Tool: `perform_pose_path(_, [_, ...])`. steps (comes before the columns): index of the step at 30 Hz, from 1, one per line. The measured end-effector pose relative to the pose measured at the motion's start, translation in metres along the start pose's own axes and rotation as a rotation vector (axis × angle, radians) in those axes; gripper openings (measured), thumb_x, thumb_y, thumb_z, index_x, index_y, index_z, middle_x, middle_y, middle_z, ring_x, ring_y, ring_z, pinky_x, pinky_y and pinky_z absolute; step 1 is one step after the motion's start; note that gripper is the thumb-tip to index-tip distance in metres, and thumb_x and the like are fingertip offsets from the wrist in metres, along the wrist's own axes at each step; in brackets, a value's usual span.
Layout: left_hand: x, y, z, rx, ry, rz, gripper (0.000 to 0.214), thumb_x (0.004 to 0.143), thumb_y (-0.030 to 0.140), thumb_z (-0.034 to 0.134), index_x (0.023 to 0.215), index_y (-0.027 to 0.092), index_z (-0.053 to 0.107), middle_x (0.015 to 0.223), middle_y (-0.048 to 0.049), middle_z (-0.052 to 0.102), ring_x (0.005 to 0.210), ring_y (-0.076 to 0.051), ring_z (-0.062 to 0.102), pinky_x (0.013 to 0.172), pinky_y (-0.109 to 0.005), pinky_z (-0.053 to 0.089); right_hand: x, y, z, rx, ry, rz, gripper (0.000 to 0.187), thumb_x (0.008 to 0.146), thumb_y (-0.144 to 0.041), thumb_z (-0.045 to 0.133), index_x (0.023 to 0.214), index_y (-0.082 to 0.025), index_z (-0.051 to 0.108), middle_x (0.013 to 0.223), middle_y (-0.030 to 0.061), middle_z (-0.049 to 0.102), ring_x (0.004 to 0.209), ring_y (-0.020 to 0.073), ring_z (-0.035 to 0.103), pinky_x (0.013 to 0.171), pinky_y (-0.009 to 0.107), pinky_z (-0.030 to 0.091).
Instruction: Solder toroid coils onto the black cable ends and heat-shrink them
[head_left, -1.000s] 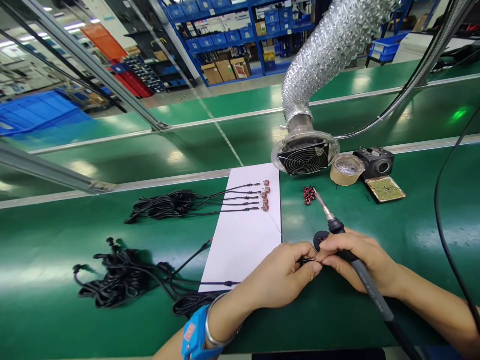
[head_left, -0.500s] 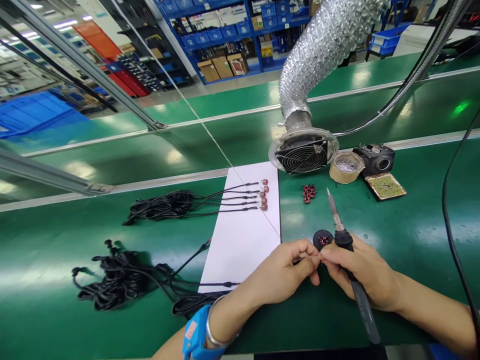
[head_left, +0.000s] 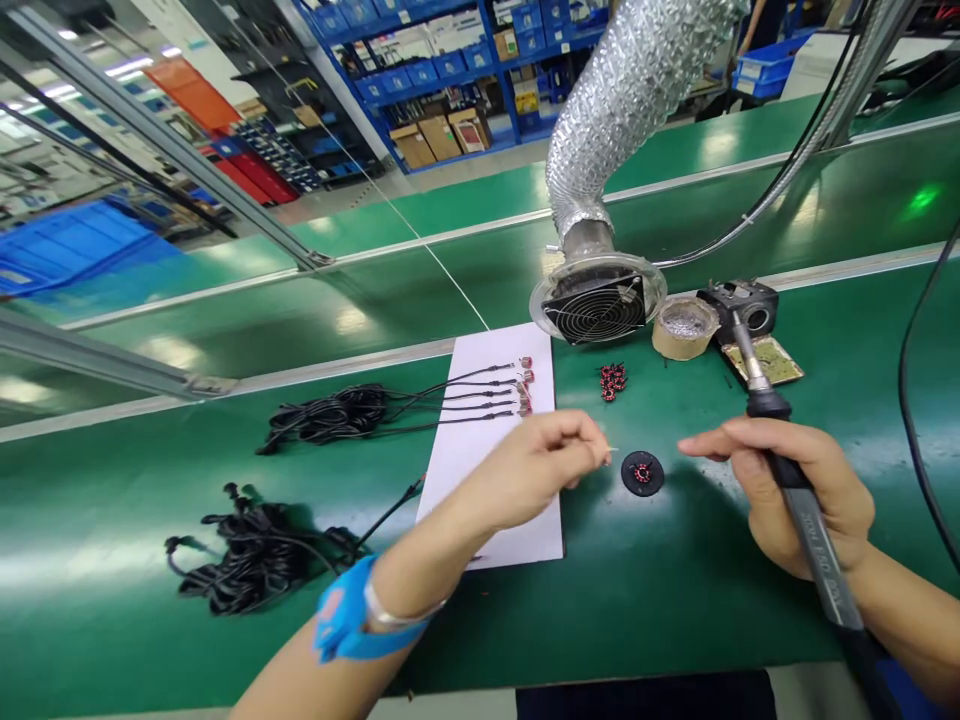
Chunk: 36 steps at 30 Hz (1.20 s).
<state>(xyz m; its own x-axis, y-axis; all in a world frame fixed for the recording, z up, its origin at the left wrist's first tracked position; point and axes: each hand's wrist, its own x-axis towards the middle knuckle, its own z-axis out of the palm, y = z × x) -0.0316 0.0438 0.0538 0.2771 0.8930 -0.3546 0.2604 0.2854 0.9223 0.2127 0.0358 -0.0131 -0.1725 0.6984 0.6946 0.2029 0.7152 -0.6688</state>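
My left hand (head_left: 538, 462) is raised over the white paper sheet (head_left: 495, 460), fingers pinched on a thin wire end just left of a small black disc (head_left: 643, 472) with red bits on it. My right hand (head_left: 795, 480) grips a soldering iron (head_left: 787, 485), its tip pointing up and away toward the iron stand (head_left: 742, 305). The disc lies on the green mat between both hands, touched by neither. Several black cables with small red-copper ends (head_left: 525, 385) lie in a row on the paper.
A fume extractor fan (head_left: 598, 305) on a silver hose stands behind the paper. Beside it are a tape roll (head_left: 684, 327), a sponge tray (head_left: 769, 362) and a pile of small red-black parts (head_left: 612, 381). Black cable bundles (head_left: 255, 555) lie at the left.
Both hands have lifted and moved apart from the black disc. My right hand swung the soldering iron to the right; my left hand drew back to the left, still pinched.
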Motion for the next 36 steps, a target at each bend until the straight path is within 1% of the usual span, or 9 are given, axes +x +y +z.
perform_pose_path(2, [0.017, -0.022, 0.013, 0.002, -0.072, -0.091, 0.012, 0.068, 0.026, 0.057, 0.07, 0.015, 0.062, 0.068, 0.0003, 0.057, 0.057, -0.01, 0.044, 0.056, -0.024, 0.033, -0.007, 0.0, -0.004, -0.001, -0.006, 0.073, 0.046, 0.092, -0.007, 0.054, 0.135, -0.023, 0.054, 0.093, 0.0017, 0.074, 0.078, 0.016, 0.071, 0.069, 0.031, 0.059])
perform_pose_path(4, [0.029, -0.042, 0.023, 0.002, -0.082, -0.14, 0.014, 0.07, 0.029, 0.057, 0.072, 0.015, 0.061, 0.068, 0.0007, 0.055, 0.057, -0.01, 0.044, 0.058, -0.024, 0.032, -0.011, -0.003, -0.008, -0.006, -0.043, 0.125, 0.044, 0.094, -0.014, 0.054, 0.136, -0.023, 0.054, 0.091, 0.0025, 0.071, 0.072, 0.0142, 0.067, 0.063, 0.028, 0.056])
perform_pose_path(7, [0.033, -0.056, 0.028, 0.01, -0.087, -0.159, 0.017, 0.072, 0.032, 0.057, 0.074, 0.015, 0.061, 0.066, 0.002, 0.053, 0.059, -0.01, 0.045, 0.059, -0.024, 0.032, -0.011, -0.011, -0.013, -0.033, -0.126, 0.143, 0.035, 0.093, -0.021, 0.055, 0.127, -0.023, 0.062, 0.089, 0.0035, 0.066, 0.071, 0.0138, 0.062, 0.06, 0.027, 0.052])
perform_pose_path(11, [0.028, -0.054, 0.025, 0.021, -0.091, -0.159, 0.019, 0.074, 0.034, 0.057, 0.076, 0.016, 0.062, 0.063, 0.0025, 0.053, 0.06, -0.011, 0.045, 0.06, -0.024, 0.031, -0.007, -0.017, -0.014, -0.067, -0.17, 0.226, 0.029, 0.089, -0.017, 0.056, 0.116, -0.023, 0.063, 0.077, 0.0001, 0.062, 0.059, 0.0107, 0.055, 0.053, 0.024, 0.046])
perform_pose_path(13, [0.025, -0.052, 0.024, 0.019, -0.07, -0.174, 0.02, 0.076, 0.035, 0.056, 0.077, 0.016, 0.062, 0.059, 0.0031, 0.052, 0.056, -0.01, 0.041, 0.056, -0.023, 0.028, -0.006, -0.017, -0.012, -0.065, -0.169, 0.246, 0.023, 0.087, -0.015, 0.056, 0.108, -0.022, 0.064, 0.075, -0.0005, 0.062, 0.056, 0.0104, 0.054, 0.051, 0.024, 0.044])
perform_pose_path(16, [0.023, -0.051, 0.026, -0.003, -0.063, -0.206, 0.02, 0.078, 0.035, 0.054, 0.078, 0.017, 0.061, 0.056, 0.0043, 0.052, 0.048, -0.008, 0.032, 0.051, -0.023, 0.022, -0.006, -0.015, -0.01, -0.042, -0.197, 0.229, 0.019, 0.085, -0.014, 0.055, 0.1, -0.021, 0.064, 0.075, 0.0014, 0.063, 0.058, 0.0128, 0.055, 0.051, 0.026, 0.044])
perform_pose_path(22, [0.022, -0.05, 0.028, -0.037, -0.07, -0.232, 0.015, 0.081, 0.031, 0.053, 0.079, 0.017, 0.06, 0.056, 0.005, 0.053, 0.044, -0.007, 0.028, 0.048, -0.022, 0.02, -0.002, -0.015, -0.008, -0.021, -0.214, 0.201, 0.021, 0.083, -0.013, 0.054, 0.099, -0.019, 0.065, 0.073, 0.0034, 0.063, 0.059, 0.0152, 0.056, 0.051, 0.029, 0.044])
perform_pose_path(28, [0.022, -0.052, 0.028, -0.024, -0.093, -0.229, 0.017, 0.082, 0.032, 0.053, 0.079, 0.017, 0.06, 0.058, 0.0049, 0.054, 0.045, -0.007, 0.029, 0.048, -0.023, 0.021, 0.001, -0.017, -0.007, -0.038, -0.207, 0.201, 0.021, 0.082, -0.013, 0.054, 0.098, -0.019, 0.067, 0.072, 0.004, 0.063, 0.059, 0.016, 0.057, 0.051, 0.029, 0.044])
perform_pose_path(36, [0.021, -0.052, 0.028, 0.012, -0.094, -0.219, 0.02, 0.085, 0.035, 0.053, 0.08, 0.017, 0.06, 0.061, 0.0039, 0.054, 0.053, -0.009, 0.036, 0.052, -0.023, 0.026, -0.001, -0.015, -0.006, -0.042, -0.213, 0.195, 0.02, 0.083, -0.013, 0.055, 0.099, -0.018, 0.065, 0.075, 0.0047, 0.064, 0.061, 0.0156, 0.058, 0.052, 0.029, 0.044])
